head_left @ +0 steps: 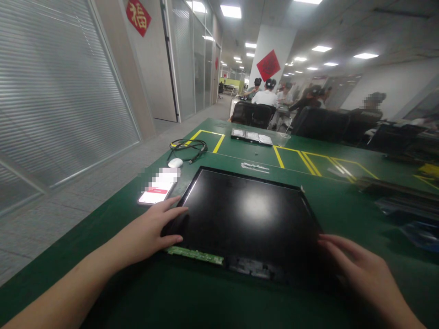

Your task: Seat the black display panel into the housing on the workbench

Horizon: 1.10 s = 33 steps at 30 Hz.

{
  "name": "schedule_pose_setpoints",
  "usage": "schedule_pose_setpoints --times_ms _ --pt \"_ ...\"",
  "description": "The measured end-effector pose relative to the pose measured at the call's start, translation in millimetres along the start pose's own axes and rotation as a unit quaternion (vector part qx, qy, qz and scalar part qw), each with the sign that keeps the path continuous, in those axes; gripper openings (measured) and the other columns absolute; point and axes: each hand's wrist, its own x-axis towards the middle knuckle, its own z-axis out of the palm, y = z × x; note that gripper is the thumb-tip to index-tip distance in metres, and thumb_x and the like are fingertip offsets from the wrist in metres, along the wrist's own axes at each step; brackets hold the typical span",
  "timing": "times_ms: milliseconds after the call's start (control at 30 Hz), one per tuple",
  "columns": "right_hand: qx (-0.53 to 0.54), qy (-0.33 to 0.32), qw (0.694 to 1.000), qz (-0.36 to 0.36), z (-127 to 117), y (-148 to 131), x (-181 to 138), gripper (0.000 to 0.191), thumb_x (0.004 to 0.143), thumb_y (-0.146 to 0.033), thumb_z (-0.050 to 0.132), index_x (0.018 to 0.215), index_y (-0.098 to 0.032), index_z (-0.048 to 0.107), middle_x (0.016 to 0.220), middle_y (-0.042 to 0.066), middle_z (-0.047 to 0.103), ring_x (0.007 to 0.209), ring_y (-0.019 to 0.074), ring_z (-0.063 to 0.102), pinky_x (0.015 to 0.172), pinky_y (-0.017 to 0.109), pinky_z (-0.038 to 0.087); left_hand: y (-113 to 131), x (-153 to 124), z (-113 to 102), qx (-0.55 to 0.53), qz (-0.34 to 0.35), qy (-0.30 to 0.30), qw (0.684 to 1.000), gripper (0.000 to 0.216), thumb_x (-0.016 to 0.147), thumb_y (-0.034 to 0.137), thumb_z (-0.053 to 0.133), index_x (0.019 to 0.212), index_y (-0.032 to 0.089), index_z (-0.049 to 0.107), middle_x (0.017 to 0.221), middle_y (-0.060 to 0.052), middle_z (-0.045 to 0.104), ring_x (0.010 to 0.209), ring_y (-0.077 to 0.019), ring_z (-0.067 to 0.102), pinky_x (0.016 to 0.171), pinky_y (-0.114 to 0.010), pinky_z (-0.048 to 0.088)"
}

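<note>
A black LCD screen panel (pixel 240 212) lies face up on the green table, with a glare spot on its glossy surface. Along its near edge runs a narrow green circuit board (pixel 195 255), beside a darker strip. My left hand (pixel 156 226) rests at the panel's left edge, thumb and fingers spread apart over the border. At the right edge, my right hand (pixel 360 265) touches the side with outstretched fingers; its thumb is mostly hidden.
Left of the panel lie a lit phone (pixel 159 187), a white mouse (pixel 175 163) and a coiled black cable (pixel 188 148). Farther back are several hard drives (pixel 252 136) and a clear cup (pixel 284 139). Blurred dark parts (pixel 404 196) lie right. People sit beyond the table.
</note>
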Motion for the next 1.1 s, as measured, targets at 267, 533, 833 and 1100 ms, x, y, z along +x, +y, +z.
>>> schedule_pose_setpoints --times_ms 267,533,833,1100 --pt "-0.009 0.026 0.997 0.074 -9 -7 4 0.048 0.066 -0.060 0.059 0.092 -0.025 0.077 0.082 0.008 0.078 0.067 0.0284 0.071 0.058 0.038 0.054 1 3 9 -0.003 -0.025 0.000 1.000 0.066 0.088 0.056 0.052 0.143 0.020 0.055 0.155 -0.018 0.047 0.140 -0.0405 0.042 0.111 -0.059 0.035" --pt "-0.004 0.003 0.999 0.047 4 12 8 0.053 0.066 -0.060 0.059 0.100 -0.025 0.076 0.093 0.009 0.079 0.061 0.0251 0.070 0.057 0.038 0.055 1 9 4 -0.011 -0.012 0.035 0.999 0.052 0.094 0.036 0.038 0.139 0.019 0.058 0.136 -0.014 0.067 0.123 -0.0339 0.061 0.103 -0.047 0.046" --pt "-0.029 -0.016 0.999 -0.011 9 14 6 0.048 0.070 -0.058 0.058 0.102 -0.026 0.076 0.108 0.009 0.077 0.090 0.0292 0.074 0.075 0.039 0.059 -1 14 7 -0.008 -0.040 0.072 0.997 0.052 0.086 0.033 0.044 0.131 0.016 0.065 0.127 -0.015 0.073 0.113 -0.0350 0.067 0.094 -0.047 0.049" --pt "-0.024 -0.018 0.999 -0.033 10 13 5 0.047 0.070 -0.059 0.057 0.097 -0.026 0.077 0.118 0.011 0.074 0.107 0.0318 0.070 0.090 0.045 0.057 0 14 8 -0.060 -0.063 0.106 0.990 0.049 0.082 0.037 0.048 0.120 0.019 0.072 0.118 -0.013 0.077 0.104 -0.0362 0.070 0.088 -0.047 0.051"
